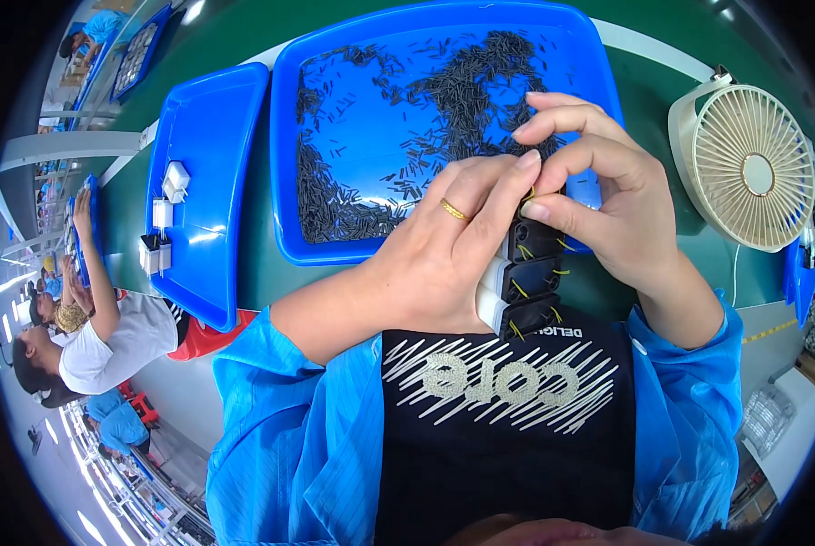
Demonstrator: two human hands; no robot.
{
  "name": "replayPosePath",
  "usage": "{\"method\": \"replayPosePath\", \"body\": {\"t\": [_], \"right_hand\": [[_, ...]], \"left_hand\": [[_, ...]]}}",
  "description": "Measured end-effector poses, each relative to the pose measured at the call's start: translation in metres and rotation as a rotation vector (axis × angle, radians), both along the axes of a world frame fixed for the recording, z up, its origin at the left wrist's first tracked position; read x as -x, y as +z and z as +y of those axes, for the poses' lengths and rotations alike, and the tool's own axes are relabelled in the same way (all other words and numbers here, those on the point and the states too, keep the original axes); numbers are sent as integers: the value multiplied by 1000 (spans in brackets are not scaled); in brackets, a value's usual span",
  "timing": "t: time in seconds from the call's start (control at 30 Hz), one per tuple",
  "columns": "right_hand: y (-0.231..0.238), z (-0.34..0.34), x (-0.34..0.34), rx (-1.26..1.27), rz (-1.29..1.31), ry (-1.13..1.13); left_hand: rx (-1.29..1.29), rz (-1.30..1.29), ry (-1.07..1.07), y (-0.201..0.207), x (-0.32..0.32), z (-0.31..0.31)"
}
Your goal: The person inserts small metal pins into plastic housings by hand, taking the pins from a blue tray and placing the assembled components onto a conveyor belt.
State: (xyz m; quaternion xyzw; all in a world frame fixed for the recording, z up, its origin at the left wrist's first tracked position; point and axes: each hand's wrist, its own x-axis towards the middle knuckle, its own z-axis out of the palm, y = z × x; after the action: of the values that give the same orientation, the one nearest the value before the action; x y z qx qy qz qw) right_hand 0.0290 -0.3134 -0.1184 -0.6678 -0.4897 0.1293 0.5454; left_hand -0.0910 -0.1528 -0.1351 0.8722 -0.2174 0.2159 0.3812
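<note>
My left hand [416, 246], with a gold ring, is closed around a row of small black and white blocks [530, 280] held above the near edge of the large tray. Short yellow wires [518, 289] stick out of the blocks' black faces. At the far end of that row, my right hand [621, 196] has its thumb and index finger bent close together beside a yellow wire, the other fingers curled above. Whatever sits between those fingertips is too small to make out. Beyond both hands lie many short black tube-like pieces [462, 96], scattered over the large blue tray [286, 173].
A smaller blue tray [209, 136] on the left holds several white blocks [162, 214]. To the right stands a cream fan [753, 168]. The green tabletop [234, 36] runs underneath. At far left, a person in a white shirt [130, 337] sits at another work place.
</note>
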Motion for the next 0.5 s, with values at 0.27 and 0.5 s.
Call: {"method": "replayPosePath", "body": {"t": [0.27,0.5], "right_hand": [[3,-2,-20,-41,-59,-160],[-23,0,-9,432,-497,-140]], "left_hand": [[8,71,75,11,4,12],[-22,78,121,8,2,16]]}}
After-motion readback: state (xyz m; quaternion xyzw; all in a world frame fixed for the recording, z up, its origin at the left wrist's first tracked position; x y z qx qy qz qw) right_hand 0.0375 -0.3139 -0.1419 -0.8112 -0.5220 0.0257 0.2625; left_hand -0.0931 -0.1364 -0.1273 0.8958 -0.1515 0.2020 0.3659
